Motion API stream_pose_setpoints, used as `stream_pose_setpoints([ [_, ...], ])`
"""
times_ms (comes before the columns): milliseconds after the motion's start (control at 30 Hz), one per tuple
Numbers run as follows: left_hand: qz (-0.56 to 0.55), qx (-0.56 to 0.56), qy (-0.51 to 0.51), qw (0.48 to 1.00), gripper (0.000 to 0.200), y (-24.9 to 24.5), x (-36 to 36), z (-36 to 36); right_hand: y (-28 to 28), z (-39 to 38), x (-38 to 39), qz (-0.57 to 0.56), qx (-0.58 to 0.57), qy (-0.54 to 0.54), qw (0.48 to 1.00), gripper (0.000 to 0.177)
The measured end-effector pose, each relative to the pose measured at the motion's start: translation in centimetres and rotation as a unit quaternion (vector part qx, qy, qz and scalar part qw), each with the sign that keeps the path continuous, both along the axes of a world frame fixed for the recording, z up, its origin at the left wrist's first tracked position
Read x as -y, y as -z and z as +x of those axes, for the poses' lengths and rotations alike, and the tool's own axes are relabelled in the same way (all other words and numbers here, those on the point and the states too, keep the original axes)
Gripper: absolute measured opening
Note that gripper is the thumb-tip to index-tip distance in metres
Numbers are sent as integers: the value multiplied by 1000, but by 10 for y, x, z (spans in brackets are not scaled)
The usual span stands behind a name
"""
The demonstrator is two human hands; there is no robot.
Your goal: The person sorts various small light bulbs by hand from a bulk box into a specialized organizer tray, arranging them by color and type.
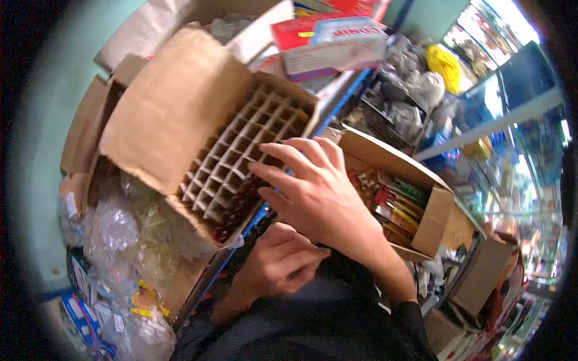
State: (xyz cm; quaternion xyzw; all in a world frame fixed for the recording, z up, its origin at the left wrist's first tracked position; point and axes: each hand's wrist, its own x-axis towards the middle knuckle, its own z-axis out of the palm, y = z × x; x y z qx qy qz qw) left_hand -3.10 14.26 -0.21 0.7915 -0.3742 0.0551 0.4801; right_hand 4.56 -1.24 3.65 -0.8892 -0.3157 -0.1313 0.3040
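Observation:
A cardboard box (195, 225) with a grid of card dividers (238, 144) stands open, its flap (174, 102) folded back to the left. Dark red round items (232, 216) fill cells along its near edge; many other cells look empty. Over that near edge reaches my right hand (316, 192), fingers spread above the dividers, holding nothing visible. My left hand (282, 260) is closed beside the box, close to my body, its fingers curled; whatever it holds, if anything, is hidden.
Right of my hands, a second open carton (433, 222) holds colourful slim packets (397, 207). A red and white box (331, 48) lies behind the divided box. Clear plastic bags (120, 231) are heaped at left. Glass shelving (518, 132) stands at right.

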Motion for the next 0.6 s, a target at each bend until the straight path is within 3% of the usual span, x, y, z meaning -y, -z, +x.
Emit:
stream_pose_setpoints([
  [67, 12, -1, -12, 1000, 25, 6, 11, 7, 2, -4, 10, 63, 17, 27, 998, 40],
  [167, 118, -7, -68, 991, 22, 20, 28, 22, 3, -12, 50, 119, 11, 83, 989, 39],
  [267, 158, -60, -27, 985, 20, 23, 51, 48, 28, -27, 107, 76, -88, 206, 972, 32],
  [333, 181, -74, 24, 980, 21, 33, 67, 67, 55, -39, 141, -28, -175, 268, 947, 29],
  [467, 266, -69, 68, 959, 27, 61, 114, 104, 116, -52, 172, -66, -236, 278, 929, 29],
  [567, 339, -2, -7, 941, 30, 100, 145, 123, 139, -50, 166, -100, -235, 252, 933, 21],
  [600, 355, 2, 10, 935, 32, 105, 150, 128, 140, -48, 163, -119, -233, 243, 934, 19],
])
